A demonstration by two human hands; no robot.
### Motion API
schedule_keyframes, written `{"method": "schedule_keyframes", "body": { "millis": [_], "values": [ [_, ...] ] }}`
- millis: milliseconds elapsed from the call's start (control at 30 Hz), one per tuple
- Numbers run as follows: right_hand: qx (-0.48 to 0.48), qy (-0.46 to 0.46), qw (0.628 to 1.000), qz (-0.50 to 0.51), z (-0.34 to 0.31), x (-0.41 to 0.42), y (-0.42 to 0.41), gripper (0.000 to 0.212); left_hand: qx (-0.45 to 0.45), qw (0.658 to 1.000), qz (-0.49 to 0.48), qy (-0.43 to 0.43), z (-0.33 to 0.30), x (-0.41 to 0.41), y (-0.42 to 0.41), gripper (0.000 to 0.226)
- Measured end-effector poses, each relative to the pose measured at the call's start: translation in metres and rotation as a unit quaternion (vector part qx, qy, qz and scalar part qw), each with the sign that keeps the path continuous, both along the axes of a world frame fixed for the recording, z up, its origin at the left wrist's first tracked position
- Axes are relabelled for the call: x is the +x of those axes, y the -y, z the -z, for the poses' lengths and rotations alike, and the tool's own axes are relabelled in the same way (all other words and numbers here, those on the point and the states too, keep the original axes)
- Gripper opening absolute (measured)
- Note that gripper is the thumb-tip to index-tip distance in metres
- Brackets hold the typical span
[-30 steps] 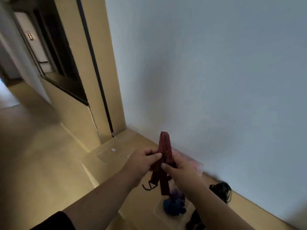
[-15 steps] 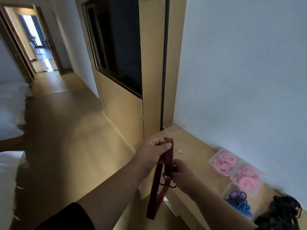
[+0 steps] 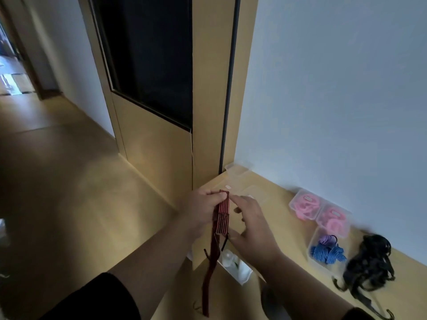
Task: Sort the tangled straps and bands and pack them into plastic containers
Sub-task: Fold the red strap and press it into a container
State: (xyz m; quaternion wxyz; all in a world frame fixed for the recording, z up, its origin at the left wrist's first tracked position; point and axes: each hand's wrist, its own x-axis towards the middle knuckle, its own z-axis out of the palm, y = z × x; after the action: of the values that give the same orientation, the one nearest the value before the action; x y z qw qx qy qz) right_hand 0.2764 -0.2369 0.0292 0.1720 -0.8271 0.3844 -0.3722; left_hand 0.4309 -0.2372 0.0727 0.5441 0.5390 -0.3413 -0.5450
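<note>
Left hand [image 3: 203, 212] has the grip here, fingers and thumb curled tight round the folded top of the red striped strap [image 3: 222, 214], while the loose tail hangs straight down below that grip, past the table [image 3: 272, 188] edge. Right hand [image 3: 253, 229] sits just beside the grip on its far side, fingers spread and relaxed, thumb touching the lower end of the folded section; it pinches nothing that I can make out. This looks like the folding step: one strap being gathered into a neat bundle before packing. Next move, I'd judge, calls for the right hand to draw up that dangling tail and lay another fold into the grip. Out to the right of the grip, a container of blue striped bands [image 3: 328, 254], and a black tangle [image 3: 367, 262] waiting unsorted. Beyond, two tubs of pink bands [image 3: 320, 210] against the wall; empty clear containers [image 3: 238, 169] sit farthest.
</note>
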Motion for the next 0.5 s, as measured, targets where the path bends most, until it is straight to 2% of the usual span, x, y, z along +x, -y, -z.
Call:
{"method": "schedule_keyframes", "body": {
  "millis": [133,233,300,400,500],
  "values": [
    [-0.157,0.007,0.987,-0.027,0.000,0.002,0.004,0.040,0.012,1.000,0.001,-0.008,0.007,0.006,-0.006,0.010],
    [-0.179,0.030,0.982,-0.054,-0.012,0.005,0.007,0.025,0.007,1.000,0.006,-0.020,0.007,0.006,-0.004,0.011],
    [-0.114,0.048,0.991,-0.052,-0.024,0.006,0.006,0.020,0.023,0.999,0.026,-0.004,0.005,0.004,-0.006,0.008],
    [0.058,0.092,0.994,-0.027,-0.037,0.006,0.004,0.024,0.033,0.992,0.083,0.085,0.010,0.006,-0.011,0.014],
    [0.159,0.149,0.976,-0.008,-0.044,0.006,0.013,0.026,0.035,0.991,0.051,0.121,0.008,0.008,-0.012,0.021]
  ]
}}
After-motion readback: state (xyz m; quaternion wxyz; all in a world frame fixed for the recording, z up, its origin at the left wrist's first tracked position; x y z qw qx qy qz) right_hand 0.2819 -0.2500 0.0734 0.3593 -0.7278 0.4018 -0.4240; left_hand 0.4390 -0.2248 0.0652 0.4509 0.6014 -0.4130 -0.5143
